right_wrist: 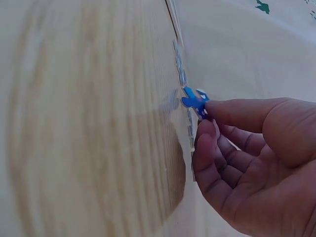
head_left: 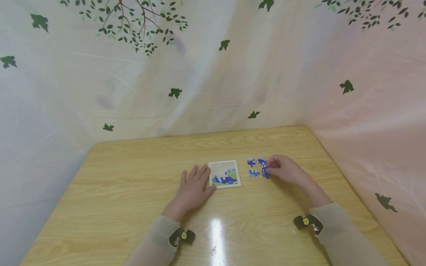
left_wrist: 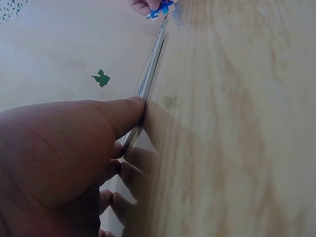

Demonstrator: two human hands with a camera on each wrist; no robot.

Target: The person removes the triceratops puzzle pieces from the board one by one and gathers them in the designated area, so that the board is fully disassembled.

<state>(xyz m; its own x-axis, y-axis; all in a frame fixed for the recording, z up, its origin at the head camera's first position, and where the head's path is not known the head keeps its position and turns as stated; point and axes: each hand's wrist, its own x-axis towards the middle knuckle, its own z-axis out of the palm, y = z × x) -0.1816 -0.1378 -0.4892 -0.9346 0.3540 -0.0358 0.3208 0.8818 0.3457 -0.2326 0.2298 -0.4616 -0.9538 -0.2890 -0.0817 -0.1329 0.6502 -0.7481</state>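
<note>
Tray sits flat on the surface, just right of centre in the lower head view. Fitted pieces cover its lower part and right side; upper left is bare, so I judge it a bit over half done. My left hand lies along its left edge, fingers straight and spread, gripping nothing. My right hand, fingers curled, pinches a blue piece. Loose pieces lie right of the tray, unplaced; my fingers may hide others.
</note>
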